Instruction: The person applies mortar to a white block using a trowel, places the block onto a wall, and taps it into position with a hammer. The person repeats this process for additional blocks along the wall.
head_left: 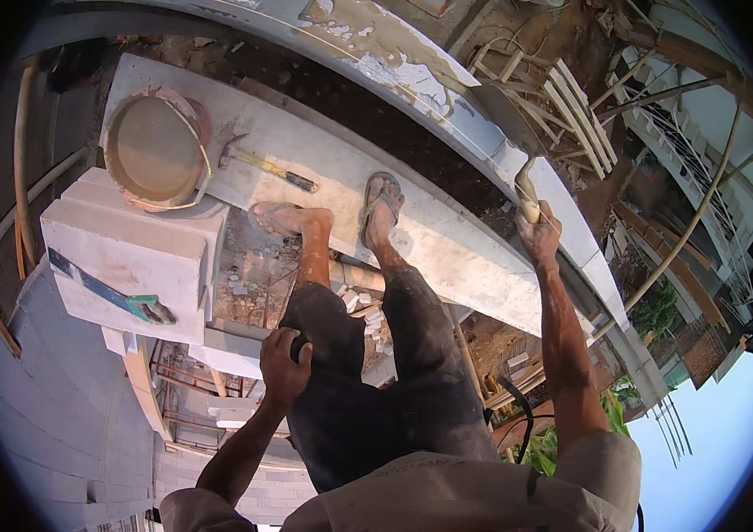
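Note:
My right hand (pixel 540 235) is closed round the handle of a trowel (pixel 509 120). The trowel's grey blade lies over the top of a long pale wall (pixel 562 208), beside wet mortar (pixel 394 40) spread along it. A thin string line runs along this wall. My left hand (pixel 283 368) is at my left thigh with its fingers curled. Something dark shows between thumb and fingers; I cannot tell whether it is trouser cloth or a separate thing.
I stand in sandals on a pale plank (pixel 456 257). On it lie a hammer (pixel 270 167) and a bucket (pixel 153 151) of grey mix. Left, a handsaw (pixel 115 288) rests on stacked white blocks (pixel 84 230). Dark gaps flank the plank; wooden poles and rods stand at right.

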`<state>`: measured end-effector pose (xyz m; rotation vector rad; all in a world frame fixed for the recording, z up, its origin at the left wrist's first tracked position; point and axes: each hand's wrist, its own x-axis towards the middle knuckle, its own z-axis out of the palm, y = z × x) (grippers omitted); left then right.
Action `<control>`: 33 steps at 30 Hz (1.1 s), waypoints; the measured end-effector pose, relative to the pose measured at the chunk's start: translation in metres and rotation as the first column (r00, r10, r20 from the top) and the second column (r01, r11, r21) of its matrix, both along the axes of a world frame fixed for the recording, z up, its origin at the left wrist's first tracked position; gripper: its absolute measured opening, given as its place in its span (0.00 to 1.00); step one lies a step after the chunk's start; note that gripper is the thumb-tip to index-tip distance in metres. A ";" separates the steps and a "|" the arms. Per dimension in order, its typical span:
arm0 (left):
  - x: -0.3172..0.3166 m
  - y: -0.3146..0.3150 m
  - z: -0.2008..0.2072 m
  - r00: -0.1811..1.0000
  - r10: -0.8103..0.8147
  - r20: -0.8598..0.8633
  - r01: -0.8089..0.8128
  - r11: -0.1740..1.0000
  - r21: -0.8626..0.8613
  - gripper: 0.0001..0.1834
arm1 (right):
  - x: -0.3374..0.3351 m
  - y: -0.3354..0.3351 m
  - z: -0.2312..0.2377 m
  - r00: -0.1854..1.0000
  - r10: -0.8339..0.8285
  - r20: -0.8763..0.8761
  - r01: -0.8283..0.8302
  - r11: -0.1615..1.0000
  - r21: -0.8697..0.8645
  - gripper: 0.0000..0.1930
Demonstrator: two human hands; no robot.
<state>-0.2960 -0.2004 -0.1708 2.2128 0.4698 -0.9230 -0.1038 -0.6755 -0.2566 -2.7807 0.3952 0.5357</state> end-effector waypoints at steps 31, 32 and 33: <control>-0.002 -0.015 -0.004 0.981 -0.192 -0.004 0.192 0.981 0.004 0.16 | -0.039 0.016 -0.015 0.995 0.079 0.061 -0.079 0.997 -0.016 0.09; 0.000 -0.015 -0.005 0.979 -0.202 0.005 0.202 0.979 0.006 0.16 | -0.039 0.016 -0.020 0.993 0.079 0.083 -0.077 0.997 -0.027 0.09; 0.000 -0.014 -0.003 0.979 -0.206 -0.006 0.206 0.979 0.009 0.16 | -0.040 0.019 -0.022 0.999 0.017 0.044 -0.017 1.000 -0.010 0.09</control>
